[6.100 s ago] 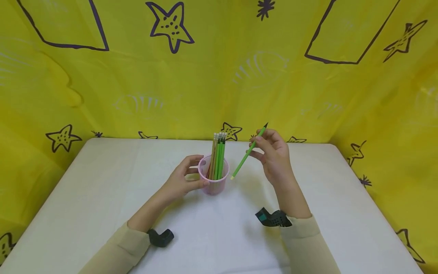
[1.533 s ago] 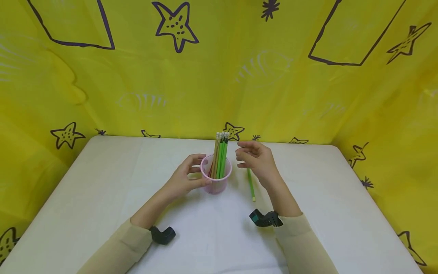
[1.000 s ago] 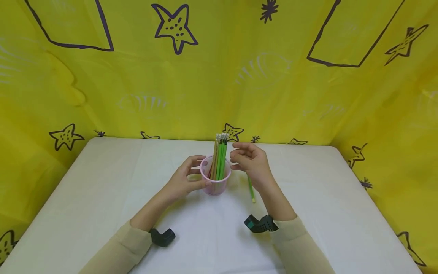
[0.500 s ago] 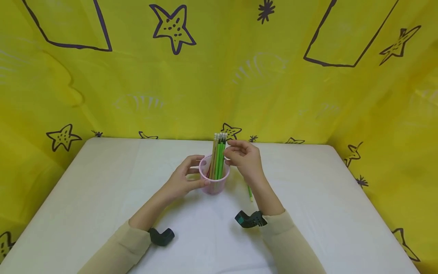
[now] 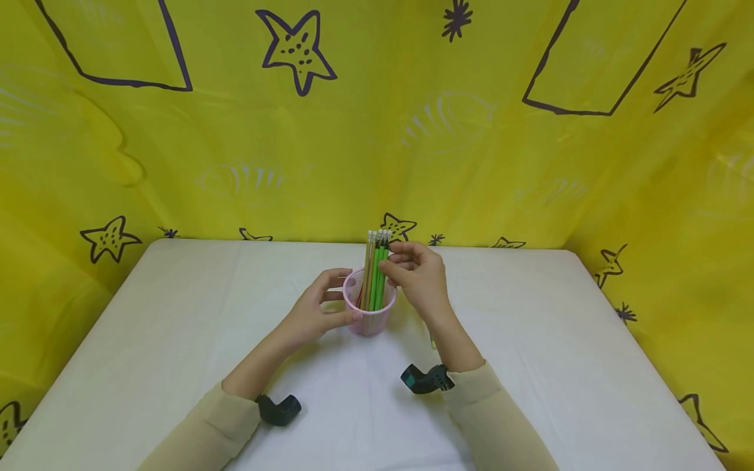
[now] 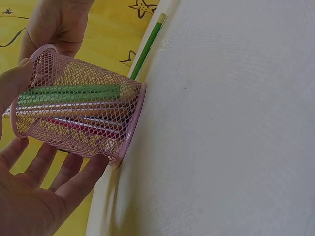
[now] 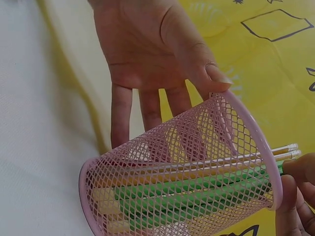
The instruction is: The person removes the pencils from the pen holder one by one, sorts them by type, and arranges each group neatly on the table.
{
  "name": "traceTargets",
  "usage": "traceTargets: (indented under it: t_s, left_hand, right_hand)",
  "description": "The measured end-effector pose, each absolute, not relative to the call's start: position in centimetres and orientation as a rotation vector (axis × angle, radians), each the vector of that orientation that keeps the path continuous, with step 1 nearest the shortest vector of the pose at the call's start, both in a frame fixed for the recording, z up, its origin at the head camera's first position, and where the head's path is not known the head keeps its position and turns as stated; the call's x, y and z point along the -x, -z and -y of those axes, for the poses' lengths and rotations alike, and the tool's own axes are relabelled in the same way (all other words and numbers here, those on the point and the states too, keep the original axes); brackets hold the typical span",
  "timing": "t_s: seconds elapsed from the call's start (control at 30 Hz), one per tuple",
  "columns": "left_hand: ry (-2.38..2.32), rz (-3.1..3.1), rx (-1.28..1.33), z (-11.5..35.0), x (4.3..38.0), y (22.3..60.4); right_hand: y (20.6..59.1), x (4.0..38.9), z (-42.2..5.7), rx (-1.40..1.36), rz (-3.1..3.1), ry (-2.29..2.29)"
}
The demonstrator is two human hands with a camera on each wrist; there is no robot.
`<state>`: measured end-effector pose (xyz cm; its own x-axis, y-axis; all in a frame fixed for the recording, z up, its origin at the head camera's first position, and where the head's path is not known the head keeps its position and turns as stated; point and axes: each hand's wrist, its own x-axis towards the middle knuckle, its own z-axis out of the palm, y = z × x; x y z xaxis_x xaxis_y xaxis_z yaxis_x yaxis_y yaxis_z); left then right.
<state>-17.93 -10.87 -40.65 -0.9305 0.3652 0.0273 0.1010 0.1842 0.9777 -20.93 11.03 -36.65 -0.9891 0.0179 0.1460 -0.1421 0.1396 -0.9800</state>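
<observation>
In my head view, the left hand (image 5: 318, 309) is curved round a pink, round cup of open metal-like mesh (image 5: 371, 322), thumb on the near side, fingers spread on the far side. The cup stands upright on the white, cloth-smooth counter (image 5: 559, 340). The right hand (image 5: 421, 278) is at the rim, its thumb and forefinger pinching one of the slender green pencils (image 5: 379, 289), black tips up, inside the cup. Beside these lean tan pencils with white-capped tops (image 5: 368, 271). My left wrist view shows another green pencil with a pale yellow end (image 6: 148, 45) lying on the counter near the cup. Behind hangs creased yellow fabric printed with starfish (image 5: 353, 131).
</observation>
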Motion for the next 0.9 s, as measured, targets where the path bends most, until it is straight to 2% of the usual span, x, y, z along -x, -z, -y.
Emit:
traceTargets:
  t_s: [0.6,0.9]
  left_hand:
    - [-1.832,-2.234,-0.457,10.9,17.9,40.7]
    - [-1.84,-2.234,-0.471,10.9,18.0,40.6]
  right_hand:
    - [36.2,20.8,-11.2,-0.098,2.231,-2.019]
    - [35.1,20.4,-12.1,-0.207,2.184,-2.094]
